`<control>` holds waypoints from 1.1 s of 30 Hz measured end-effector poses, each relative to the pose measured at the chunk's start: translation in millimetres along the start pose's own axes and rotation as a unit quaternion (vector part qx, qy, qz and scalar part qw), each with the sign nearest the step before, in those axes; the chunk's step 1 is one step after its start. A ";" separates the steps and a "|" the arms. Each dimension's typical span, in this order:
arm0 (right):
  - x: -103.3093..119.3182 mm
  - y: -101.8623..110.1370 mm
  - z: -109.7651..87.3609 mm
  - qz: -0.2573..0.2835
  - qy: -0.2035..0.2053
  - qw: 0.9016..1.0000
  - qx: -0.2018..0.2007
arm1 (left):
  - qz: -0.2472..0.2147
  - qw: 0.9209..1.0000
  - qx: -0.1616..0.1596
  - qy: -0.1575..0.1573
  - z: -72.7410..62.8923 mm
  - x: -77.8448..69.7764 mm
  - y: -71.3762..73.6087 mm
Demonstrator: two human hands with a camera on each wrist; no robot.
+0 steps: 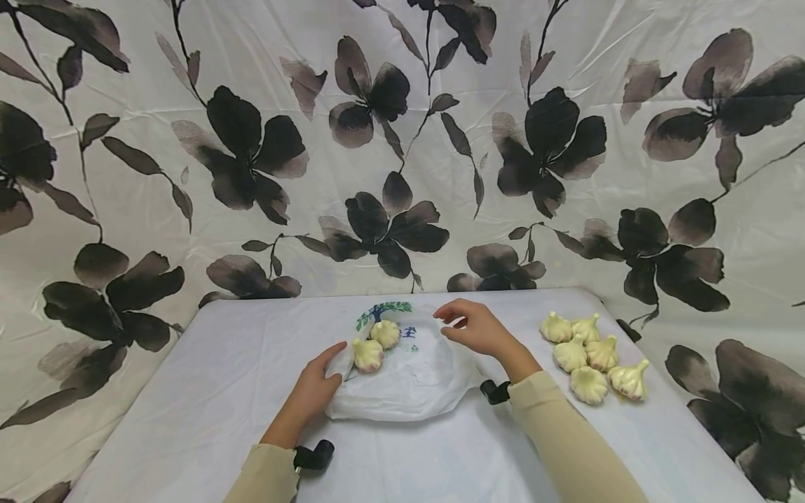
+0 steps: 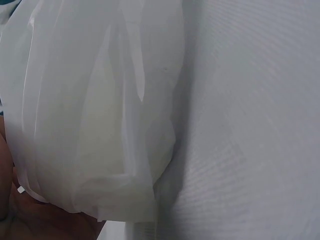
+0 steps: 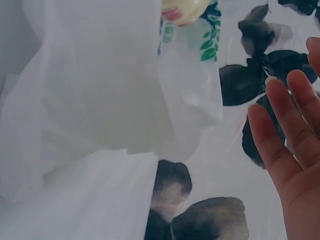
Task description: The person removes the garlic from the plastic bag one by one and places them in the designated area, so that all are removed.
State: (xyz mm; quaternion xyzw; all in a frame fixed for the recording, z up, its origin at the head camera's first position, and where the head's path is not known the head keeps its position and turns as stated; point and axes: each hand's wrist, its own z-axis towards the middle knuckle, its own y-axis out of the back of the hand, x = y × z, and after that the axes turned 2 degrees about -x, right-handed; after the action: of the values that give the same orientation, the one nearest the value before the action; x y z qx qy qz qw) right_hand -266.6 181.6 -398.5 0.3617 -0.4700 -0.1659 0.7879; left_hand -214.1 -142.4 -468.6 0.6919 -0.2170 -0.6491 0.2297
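Observation:
A white plastic bag with a green and blue print lies on the table, its mouth spread wide. Two garlic bulbs sit at the left part of the bag's mouth. My left hand holds the bag's left edge between thumb and fingers; in the left wrist view the bag's folds hide most of that hand. Above the bag's right side is my right hand, its fingers loosely bent with nothing in them. The right wrist view has these fingers apart from the plastic.
Several more garlic bulbs are grouped on the right side of the table, beyond my right forearm. A white cloth covers the table. Behind it hangs a flower-patterned curtain.

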 end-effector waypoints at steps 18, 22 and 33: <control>15.3 -20.1 22.7 0.020 -0.020 0.999 0.016 | 0.008 1.000 -0.002 -0.003 -1.0 -1.5 -0.2; 15.6 -25.1 28.5 0.031 -0.019 0.999 0.021 | 0.007 1.000 -0.002 -0.010 -1.2 -1.1 0.7; 17.1 -42.2 42.6 0.037 -0.045 0.997 0.045 | 0.016 0.999 0.002 -0.030 -0.6 1.5 0.7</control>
State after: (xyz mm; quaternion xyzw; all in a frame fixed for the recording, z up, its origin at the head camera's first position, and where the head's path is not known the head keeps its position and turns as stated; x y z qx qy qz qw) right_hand -291.3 124.9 -405.8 0.3710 -0.5251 -0.1318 0.7545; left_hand -213.4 -143.8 -469.3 0.6692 -0.2360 -0.6652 0.2326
